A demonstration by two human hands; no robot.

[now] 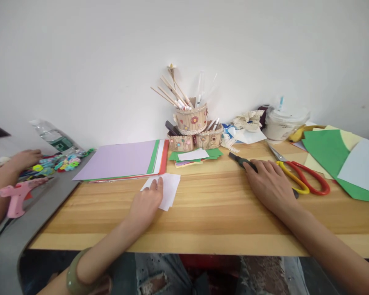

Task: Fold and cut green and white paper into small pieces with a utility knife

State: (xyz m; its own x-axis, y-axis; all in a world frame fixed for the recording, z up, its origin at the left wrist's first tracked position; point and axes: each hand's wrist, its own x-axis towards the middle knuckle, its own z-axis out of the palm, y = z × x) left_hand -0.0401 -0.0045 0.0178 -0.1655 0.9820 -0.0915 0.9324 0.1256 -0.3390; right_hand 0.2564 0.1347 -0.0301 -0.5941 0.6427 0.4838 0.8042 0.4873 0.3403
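My left hand [146, 203] has its fingers together on small white paper sheets [171, 188], which lie beside the front edge of the coloured paper stack [119, 157]. The thumb side is partly hidden. My right hand [270, 184] lies palm down over a long black tool [238, 159], fingers bent around it. One dark end sticks out past the fingertips and another shows by the wrist; its kind is hidden. Just right of that hand rest scissors [318, 176] with red and yellow handles, blades pointing toward the wall.
Decorated pots [190, 119] with sticks and pens stand at the wall, paper scraps [213, 154] before them. A lidded cup [284, 123] and coloured sheets [326, 151] are at right. On the grey left table are a pink glue gun [18, 196], a bottle [55, 137] and another person's hand [26, 159].
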